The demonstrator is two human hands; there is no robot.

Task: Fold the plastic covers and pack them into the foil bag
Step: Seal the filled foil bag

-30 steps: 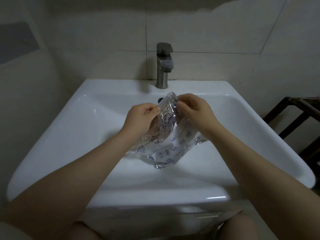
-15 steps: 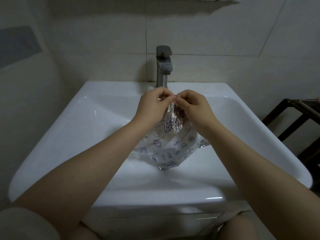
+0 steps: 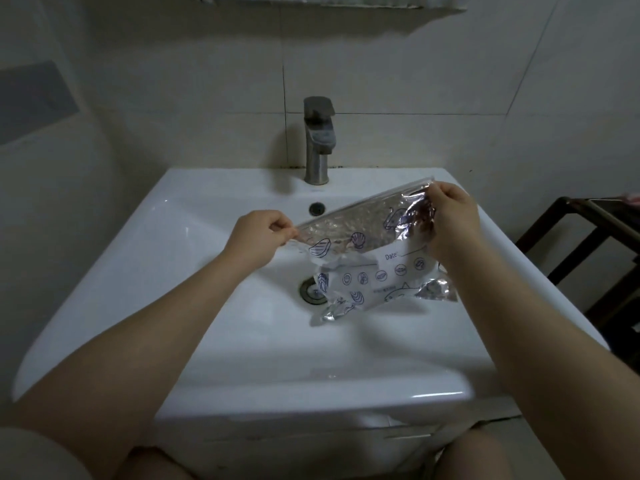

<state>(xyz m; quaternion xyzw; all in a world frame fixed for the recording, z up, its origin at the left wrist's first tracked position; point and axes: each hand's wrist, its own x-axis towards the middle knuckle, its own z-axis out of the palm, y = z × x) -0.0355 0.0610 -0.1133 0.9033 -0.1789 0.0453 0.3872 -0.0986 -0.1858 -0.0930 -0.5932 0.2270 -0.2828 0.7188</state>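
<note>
A silver foil bag (image 3: 367, 268) with blue seafood drawings and a white "Date" label hangs over the white sink basin (image 3: 207, 306). Its top zip edge is stretched taut between my hands. My left hand (image 3: 258, 237) pinches the left end of that edge. My right hand (image 3: 450, 220) grips the right end, held higher and further back. The bag's lower part is crumpled and bulges. No plastic covers show outside the bag; whatever is inside it is hidden.
A grey metal tap (image 3: 318, 140) stands at the back of the sink, with the overflow hole (image 3: 316, 208) below it and the drain (image 3: 311, 289) partly behind the bag. A dark wooden rack (image 3: 588, 244) stands to the right. Tiled walls surround.
My hands were pinched together at the middle of the bag's top. They have moved apart, left hand to the left and right hand to the right, pulling the top edge out straight.
</note>
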